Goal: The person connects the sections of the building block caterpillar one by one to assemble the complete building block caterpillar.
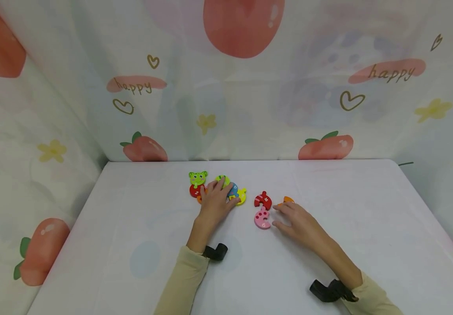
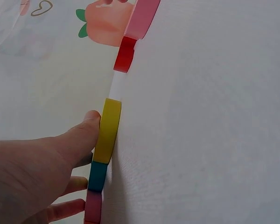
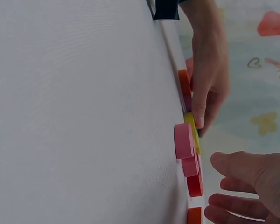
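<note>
Spread fingers of my left hand [image 1: 215,202] rest on a chain of joined wooden puzzle pieces, covering part of it. The chain shows a green animal-face piece [image 1: 198,177], a red piece [image 1: 195,191] marked 2, a green piece [image 1: 221,178], a blue piece [image 1: 232,189] and a yellow piece [image 1: 243,196]. In the left wrist view the thumb touches the yellow piece's edge. My right hand [image 1: 299,221] hovers loosely beside a red striped piece [image 1: 265,201] and a pink spotted piece [image 1: 261,218], holding nothing visible. An orange piece [image 1: 288,199] is partly hidden behind its fingers.
The white table [image 1: 112,245] ends at a printed curtain [image 1: 234,109] behind and at the left. Black wrist devices [image 1: 328,291] are strapped at both cuffs. A gap separates the yellow piece from the red striped piece.
</note>
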Demonstrator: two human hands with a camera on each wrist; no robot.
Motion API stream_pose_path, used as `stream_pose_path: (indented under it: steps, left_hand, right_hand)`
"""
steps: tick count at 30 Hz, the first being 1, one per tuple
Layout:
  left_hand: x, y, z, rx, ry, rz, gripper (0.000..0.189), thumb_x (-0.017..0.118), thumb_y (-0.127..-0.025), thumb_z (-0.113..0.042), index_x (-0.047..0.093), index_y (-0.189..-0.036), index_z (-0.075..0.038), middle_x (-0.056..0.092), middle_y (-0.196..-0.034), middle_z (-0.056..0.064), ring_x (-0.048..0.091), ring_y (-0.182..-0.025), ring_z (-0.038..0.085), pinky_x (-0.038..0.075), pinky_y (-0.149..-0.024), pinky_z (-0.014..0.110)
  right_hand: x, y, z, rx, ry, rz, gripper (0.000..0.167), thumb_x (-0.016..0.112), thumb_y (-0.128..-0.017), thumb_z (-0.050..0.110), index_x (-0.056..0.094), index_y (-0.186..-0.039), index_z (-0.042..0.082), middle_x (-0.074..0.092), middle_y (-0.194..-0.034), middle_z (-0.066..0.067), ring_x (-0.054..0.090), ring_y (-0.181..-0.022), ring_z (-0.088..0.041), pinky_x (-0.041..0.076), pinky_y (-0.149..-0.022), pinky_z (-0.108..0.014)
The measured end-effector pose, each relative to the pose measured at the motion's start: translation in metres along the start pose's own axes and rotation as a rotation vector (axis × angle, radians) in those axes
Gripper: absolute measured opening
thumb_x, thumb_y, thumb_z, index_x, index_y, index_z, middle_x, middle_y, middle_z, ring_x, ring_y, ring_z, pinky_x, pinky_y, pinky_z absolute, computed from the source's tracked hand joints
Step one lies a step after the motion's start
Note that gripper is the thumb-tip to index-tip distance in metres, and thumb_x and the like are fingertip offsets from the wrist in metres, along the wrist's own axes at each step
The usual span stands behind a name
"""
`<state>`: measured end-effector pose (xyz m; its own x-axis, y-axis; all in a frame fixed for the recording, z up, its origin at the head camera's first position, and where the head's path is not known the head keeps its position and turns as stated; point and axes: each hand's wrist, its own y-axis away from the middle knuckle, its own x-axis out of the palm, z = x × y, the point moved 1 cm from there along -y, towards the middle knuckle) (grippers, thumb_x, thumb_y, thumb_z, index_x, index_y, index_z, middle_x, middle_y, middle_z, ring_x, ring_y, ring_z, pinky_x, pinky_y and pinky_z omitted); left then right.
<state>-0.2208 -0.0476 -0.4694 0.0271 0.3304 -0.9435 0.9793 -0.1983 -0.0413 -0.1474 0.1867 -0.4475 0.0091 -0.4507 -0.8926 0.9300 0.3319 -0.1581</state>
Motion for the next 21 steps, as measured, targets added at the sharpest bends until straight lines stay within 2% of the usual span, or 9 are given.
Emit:
stream_pose_path:
  steps: [5,8,14,17,21]
  left_hand:
    - [0.0,-0.001,0.001,-0.001,-0.004,0.011,0.058,0.064,-0.089,-0.048,0.052,-0.141,-0.024,0.038,-0.155,0.006,0.034,-0.142,0.029,0.019,-0.115,0.067]
    - [0.0,-0.003,0.001,-0.007,0.001,0.023,0.059,0.064,-0.089,-0.048,0.051,-0.142,-0.024,0.038,-0.156,0.006,0.033,-0.143,0.028,0.017,-0.116,0.067]
    - [-0.001,-0.003,0.002,-0.026,0.023,0.046,0.06,0.063,-0.09,-0.047,0.049,-0.143,-0.024,0.035,-0.157,0.005,0.029,-0.148,0.025,0.012,-0.117,0.067]
    - [0.0,-0.002,0.002,-0.02,0.032,0.058,0.06,0.063,-0.09,-0.047,0.049,-0.143,-0.023,0.035,-0.158,0.006,0.028,-0.148,0.025,0.011,-0.117,0.068]
    - [0.0,-0.002,0.002,-0.015,0.039,0.061,0.06,0.062,-0.091,-0.047,0.048,-0.144,-0.022,0.034,-0.158,0.006,0.028,-0.149,0.025,0.01,-0.117,0.068]
  right_hand:
    - [0.001,-0.01,-0.002,-0.046,0.01,-0.011,0.037,0.074,-0.083,0.007,0.065,-0.118,0.0,0.065,-0.115,-0.014,0.061,-0.108,-0.03,0.055,-0.091,-0.045]
    - [0.002,-0.019,-0.002,-0.076,0.013,-0.009,0.036,0.072,-0.084,0.003,0.065,-0.12,0.001,0.063,-0.121,-0.014,0.059,-0.112,-0.03,0.055,-0.092,-0.044]
    - [0.008,-0.041,-0.003,-0.116,0.004,0.062,0.04,0.069,-0.086,0.001,0.062,-0.126,0.002,0.056,-0.136,-0.017,0.052,-0.125,-0.035,0.051,-0.098,-0.047]
    - [0.011,-0.05,-0.004,-0.102,0.004,0.13,0.039,0.066,-0.088,0.001,0.061,-0.127,0.0,0.055,-0.139,-0.017,0.051,-0.129,-0.037,0.048,-0.103,-0.049]
    - [0.009,-0.06,-0.003,-0.017,-0.002,0.226,0.043,0.065,-0.089,0.005,0.058,-0.131,-0.001,0.053,-0.142,-0.018,0.049,-0.132,-0.038,0.045,-0.105,-0.05]
